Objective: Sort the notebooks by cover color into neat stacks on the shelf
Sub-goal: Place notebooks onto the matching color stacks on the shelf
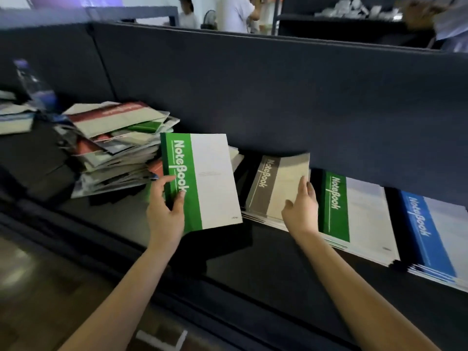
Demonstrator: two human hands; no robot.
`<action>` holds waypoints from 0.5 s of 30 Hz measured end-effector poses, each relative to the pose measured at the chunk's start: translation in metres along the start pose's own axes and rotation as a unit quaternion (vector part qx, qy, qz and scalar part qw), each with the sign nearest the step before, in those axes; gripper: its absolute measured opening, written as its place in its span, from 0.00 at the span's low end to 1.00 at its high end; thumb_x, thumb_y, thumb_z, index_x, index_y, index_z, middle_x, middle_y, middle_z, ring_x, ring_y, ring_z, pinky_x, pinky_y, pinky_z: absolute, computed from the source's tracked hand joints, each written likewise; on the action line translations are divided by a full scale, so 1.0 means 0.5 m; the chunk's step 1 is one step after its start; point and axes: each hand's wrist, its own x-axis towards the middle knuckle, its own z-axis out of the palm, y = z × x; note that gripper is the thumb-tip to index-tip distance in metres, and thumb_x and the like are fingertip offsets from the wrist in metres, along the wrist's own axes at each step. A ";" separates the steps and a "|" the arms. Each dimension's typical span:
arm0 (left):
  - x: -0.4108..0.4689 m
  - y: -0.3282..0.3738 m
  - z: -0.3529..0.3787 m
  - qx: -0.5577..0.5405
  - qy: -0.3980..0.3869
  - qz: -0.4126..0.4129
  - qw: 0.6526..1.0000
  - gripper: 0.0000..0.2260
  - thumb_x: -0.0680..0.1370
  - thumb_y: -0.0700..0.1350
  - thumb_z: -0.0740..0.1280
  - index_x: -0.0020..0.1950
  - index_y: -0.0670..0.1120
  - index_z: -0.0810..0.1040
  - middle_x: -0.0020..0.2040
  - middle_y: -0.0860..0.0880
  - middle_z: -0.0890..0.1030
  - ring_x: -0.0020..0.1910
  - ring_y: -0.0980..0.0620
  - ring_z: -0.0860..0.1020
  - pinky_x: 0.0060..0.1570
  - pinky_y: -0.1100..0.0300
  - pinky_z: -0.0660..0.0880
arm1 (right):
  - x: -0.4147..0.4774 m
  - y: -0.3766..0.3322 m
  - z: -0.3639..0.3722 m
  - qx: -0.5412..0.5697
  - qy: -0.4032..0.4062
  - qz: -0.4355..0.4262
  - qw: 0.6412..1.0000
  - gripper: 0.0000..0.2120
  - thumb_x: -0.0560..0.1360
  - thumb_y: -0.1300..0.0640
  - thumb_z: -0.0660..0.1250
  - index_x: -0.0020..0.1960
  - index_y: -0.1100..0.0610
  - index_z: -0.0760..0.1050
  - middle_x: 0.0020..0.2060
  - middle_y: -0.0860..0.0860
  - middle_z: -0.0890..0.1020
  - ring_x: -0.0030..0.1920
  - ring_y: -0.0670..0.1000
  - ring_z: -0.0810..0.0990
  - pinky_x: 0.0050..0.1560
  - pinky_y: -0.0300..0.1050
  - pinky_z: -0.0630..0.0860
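My left hand (166, 206) grips a green-and-white notebook (207, 178) by its spine edge and holds it tilted above the dark shelf (131, 224). My right hand (301, 209) rests with straight fingers on the top of the grey notebook stack (276, 183). Right of that stack lies a green stack (354, 211), then a blue stack (435, 229) at the far right. A messy mixed pile of notebooks (119, 145) with red, green and blue covers sits to the left.
A dark upper shelf panel (278, 97) overhangs the stacks. A plastic bottle (33, 84) and more papers (15, 115) lie at the far left. People stand in the background (235, 13). Wooden floor (38, 287) shows below the shelf edge.
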 end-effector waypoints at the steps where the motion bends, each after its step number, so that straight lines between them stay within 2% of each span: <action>1: -0.006 0.003 0.002 -0.005 -0.005 -0.003 1.000 0.14 0.78 0.36 0.65 0.58 0.52 0.69 0.56 0.53 0.74 0.56 0.56 0.74 0.55 0.66 0.69 | 0.002 0.002 0.004 -0.028 -0.005 -0.009 1.000 0.34 0.77 0.68 0.58 0.78 0.60 0.47 0.77 0.59 0.51 0.77 0.57 0.51 0.73 0.45 0.53; 3: -0.016 0.009 0.009 -0.012 -0.017 -0.009 1.000 0.14 0.78 0.36 0.66 0.58 0.52 0.69 0.54 0.55 0.74 0.50 0.64 0.74 0.49 0.77 0.67 | 0.006 0.001 0.005 -0.076 -0.008 -0.024 0.997 0.34 0.76 0.68 0.59 0.78 0.59 0.49 0.77 0.59 0.51 0.77 0.56 0.48 0.75 0.50 0.46; 6: -0.025 0.017 0.028 -0.019 -0.039 -0.003 0.999 0.13 0.78 0.36 0.66 0.59 0.49 0.70 0.52 0.59 0.73 0.50 0.74 0.72 0.46 0.79 0.67 | 0.005 -0.004 0.001 -0.089 0.022 -0.068 0.994 0.33 0.76 0.67 0.60 0.77 0.58 0.53 0.77 0.56 0.55 0.77 0.55 0.49 0.75 0.50 0.42; 8: -0.026 0.026 0.047 -0.041 -0.069 0.000 0.997 0.13 0.78 0.36 0.66 0.60 0.48 0.70 0.54 0.57 0.74 0.52 0.74 0.72 0.48 0.77 0.69 | -0.007 -0.010 -0.007 -0.027 0.044 -0.100 0.994 0.27 0.79 0.62 0.60 0.76 0.58 0.57 0.74 0.56 0.62 0.75 0.54 0.58 0.74 0.45 0.50; 10: -0.027 0.041 0.071 -0.065 -0.099 0.004 0.993 0.14 0.78 0.36 0.66 0.60 0.49 0.69 0.56 0.56 0.75 0.54 0.74 0.73 0.50 0.77 0.70 | -0.029 -0.027 -0.023 0.094 0.014 -0.085 0.992 0.23 0.82 0.55 0.58 0.75 0.57 0.60 0.68 0.57 0.73 0.68 0.54 0.71 0.62 0.35 0.64; 11: -0.028 0.049 0.085 -0.073 -0.111 0.008 0.991 0.14 0.78 0.36 0.66 0.60 0.49 0.69 0.56 0.55 0.75 0.54 0.74 0.73 0.51 0.77 0.70 | -0.038 -0.036 -0.031 0.143 -0.016 -0.066 0.987 0.23 0.82 0.52 0.56 0.76 0.55 0.60 0.62 0.58 0.77 0.63 0.56 0.75 0.54 0.35 0.69; 13: -0.029 0.061 0.118 -0.080 -0.128 0.020 0.988 0.14 0.78 0.36 0.66 0.60 0.49 0.69 0.57 0.53 0.76 0.56 0.69 0.74 0.53 0.76 0.70 | -0.049 -0.047 -0.048 0.171 -0.070 -0.035 0.982 0.26 0.81 0.47 0.56 0.77 0.50 0.55 0.49 0.59 0.80 0.51 0.56 0.79 0.44 0.42 0.72; 14: -0.029 0.067 0.135 -0.080 -0.135 0.025 0.987 0.14 0.78 0.37 0.66 0.60 0.49 0.69 0.58 0.51 0.76 0.57 0.65 0.75 0.54 0.75 0.70 | -0.049 -0.044 -0.054 0.167 -0.080 -0.031 0.982 0.29 0.80 0.45 0.58 0.78 0.48 0.52 0.45 0.56 0.78 0.47 0.53 0.78 0.41 0.41 0.72; 15: -0.030 0.075 0.152 -0.081 -0.143 0.028 0.986 0.14 0.78 0.37 0.67 0.59 0.49 0.69 0.59 0.51 0.75 0.58 0.61 0.75 0.55 0.75 0.69 | -0.045 -0.035 -0.062 0.166 -0.073 -0.026 0.983 0.32 0.79 0.45 0.61 0.78 0.46 0.50 0.48 0.51 0.77 0.49 0.50 0.77 0.42 0.39 0.72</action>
